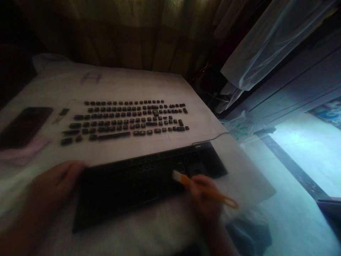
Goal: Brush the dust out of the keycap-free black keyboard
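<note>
A black keyboard (128, 181) with its keycaps off lies aslant on the white-covered table. My left hand (57, 185) is closed at its left end, fingertips at the upper left corner. In my right hand (204, 195) is a brush with an orange handle (217, 195), gripped between thumb and fingers. The pale bristles (177, 175) are over the right part of the key area; I cannot tell whether they touch it. Beyond the keyboard, the loose black keycaps (119, 115) lie in rows, with a long space bar (114, 136) in the nearest row.
A dark flat device (25, 126) lies at the left on a pink cloth (25, 149). A small dark piece (64, 112) sits beside the keycap rows. The keyboard's cable (213, 137) runs off the table's right edge, near a clear plastic bag (239, 126). Curtains (128, 39) hang behind.
</note>
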Action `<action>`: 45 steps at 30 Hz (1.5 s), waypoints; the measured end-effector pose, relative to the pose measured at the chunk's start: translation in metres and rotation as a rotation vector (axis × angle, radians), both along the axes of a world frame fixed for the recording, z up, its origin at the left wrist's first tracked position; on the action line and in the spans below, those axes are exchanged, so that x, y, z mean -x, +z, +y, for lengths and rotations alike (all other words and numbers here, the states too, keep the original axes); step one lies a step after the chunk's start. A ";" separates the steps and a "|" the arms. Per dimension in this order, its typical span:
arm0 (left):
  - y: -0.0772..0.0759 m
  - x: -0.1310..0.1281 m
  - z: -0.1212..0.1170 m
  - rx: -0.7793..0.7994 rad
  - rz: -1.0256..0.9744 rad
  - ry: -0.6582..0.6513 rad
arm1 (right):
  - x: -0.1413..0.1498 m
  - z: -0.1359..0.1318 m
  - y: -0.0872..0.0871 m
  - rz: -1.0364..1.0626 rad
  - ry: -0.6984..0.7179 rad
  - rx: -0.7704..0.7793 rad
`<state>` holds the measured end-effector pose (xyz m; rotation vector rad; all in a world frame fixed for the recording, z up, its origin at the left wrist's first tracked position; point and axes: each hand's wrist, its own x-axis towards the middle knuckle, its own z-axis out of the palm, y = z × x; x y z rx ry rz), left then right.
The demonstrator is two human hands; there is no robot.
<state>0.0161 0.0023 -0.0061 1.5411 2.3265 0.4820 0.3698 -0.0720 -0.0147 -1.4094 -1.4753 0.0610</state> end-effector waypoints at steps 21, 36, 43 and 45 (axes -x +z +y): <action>-0.003 0.004 -0.004 -0.092 0.035 -0.069 | -0.003 0.001 0.008 -0.198 0.050 0.016; 0.000 0.002 -0.001 -0.043 0.031 -0.038 | -0.004 -0.003 0.003 -0.203 0.124 0.030; -0.001 0.003 -0.002 -0.056 0.055 -0.064 | -0.009 -0.003 0.008 -0.187 0.056 -0.006; -0.001 0.002 -0.002 -0.061 0.061 -0.056 | -0.008 -0.002 0.006 -0.200 0.047 -0.005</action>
